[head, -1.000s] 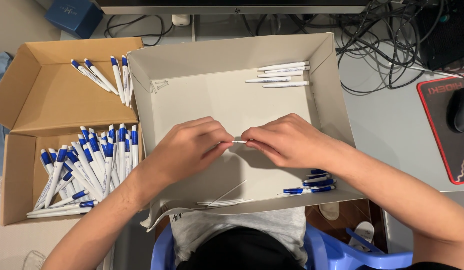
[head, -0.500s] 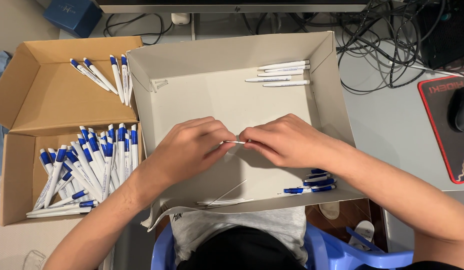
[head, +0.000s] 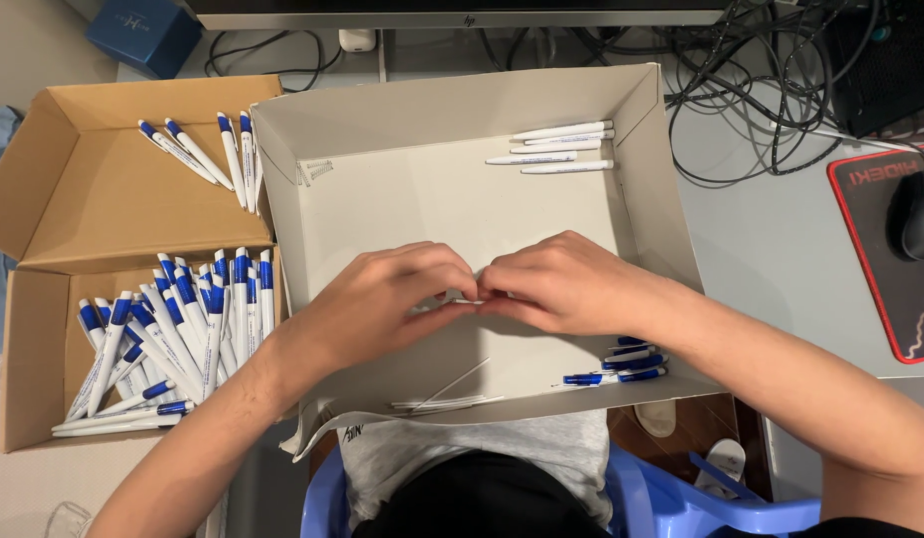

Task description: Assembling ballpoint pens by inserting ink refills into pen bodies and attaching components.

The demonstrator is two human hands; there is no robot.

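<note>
both grips pinch one thin white pen part [head: 469,300] (mostly hidden), left hand [head: 387,299] and right hand [head: 561,284] knuckles-up, fingertips meeting.

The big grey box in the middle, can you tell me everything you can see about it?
The grey box is a shallow open tray of thin cardboard, with low walls and a pale floor. It lies flat on the desk beside a brown box of blue and white pens. Inside lie white pen barrels at the back right, blue pen parts at the front right and thin refills at the front. The left hand and right hand meet over its middle.
</note>
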